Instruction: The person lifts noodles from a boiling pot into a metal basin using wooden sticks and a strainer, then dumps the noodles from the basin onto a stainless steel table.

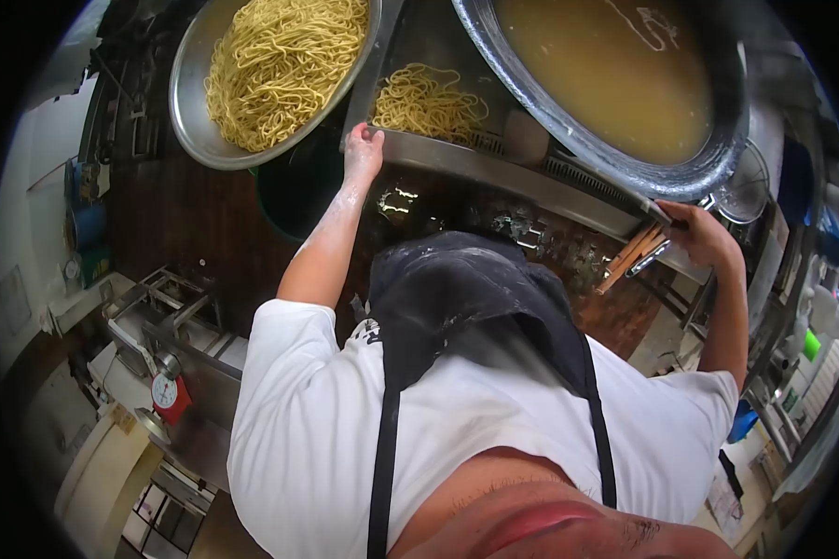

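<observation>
My left hand point(364, 156), pale with what looks like flour along the wrist and forearm, is closed at the near corner of a metal trough point(457, 154). Its fingertips are bent at the rim. A small heap of yellow noodles point(429, 104) lies in the trough just beyond them. On the other side, my right hand point(707, 235) is closed below the rim of a big metal pot point(615, 172) of cloudy yellowish liquid. A dark piece shows at its fingers, but what they grip is partly hidden. Wooden sticks point(629, 256) and a shiny metal utensil point(650, 258) slant beside that hand.
At upper left stands a large metal bowl point(188, 116) heaped with noodles, above a dark green tub point(294, 191). A wire strainer point(746, 191) is right of the pot. A red dial scale point(168, 396) sits at lower left. The brown floor point(205, 214) looks wet.
</observation>
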